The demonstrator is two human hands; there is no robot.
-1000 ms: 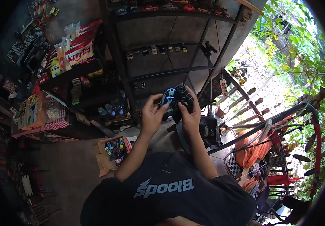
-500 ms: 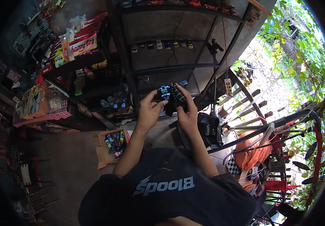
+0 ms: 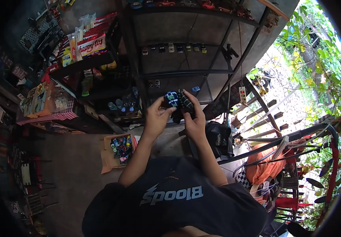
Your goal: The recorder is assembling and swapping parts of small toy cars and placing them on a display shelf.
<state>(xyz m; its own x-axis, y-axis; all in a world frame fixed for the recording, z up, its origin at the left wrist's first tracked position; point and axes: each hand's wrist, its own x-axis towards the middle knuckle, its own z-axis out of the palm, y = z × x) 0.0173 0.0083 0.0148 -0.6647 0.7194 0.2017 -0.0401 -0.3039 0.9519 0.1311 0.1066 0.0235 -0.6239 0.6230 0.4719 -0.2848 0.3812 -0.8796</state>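
In front of the dark rack, my left hand (image 3: 157, 119) grips a blue toy car (image 3: 171, 98) with white and green markings, its thumb on the near side. My right hand (image 3: 196, 120) is closed around a dark toy car (image 3: 186, 100) with pale lines across it. Both cars are held up side by side, close together; fingers cover parts of each. Behind them, on the rack's low shelf, stand a light-blue toy car (image 3: 195, 89) and two small dark-and-white ones (image 3: 157, 83). A cardboard box (image 3: 106, 160) full of toy cars sits on the floor beside my left forearm.
The metal rack (image 3: 186, 74) carries a row of toy cars (image 3: 171, 48) on its middle shelf and larger ones (image 3: 208, 4) on top. Snack packets (image 3: 92, 45) fill a stand at left. A black bag (image 3: 218, 138) and orange cloth (image 3: 265, 164) lie at right.
The view has shifted slightly, so the rack and box appear a little lower and the rack farther right. Both hands keep hold of their cars, which have turned slightly.
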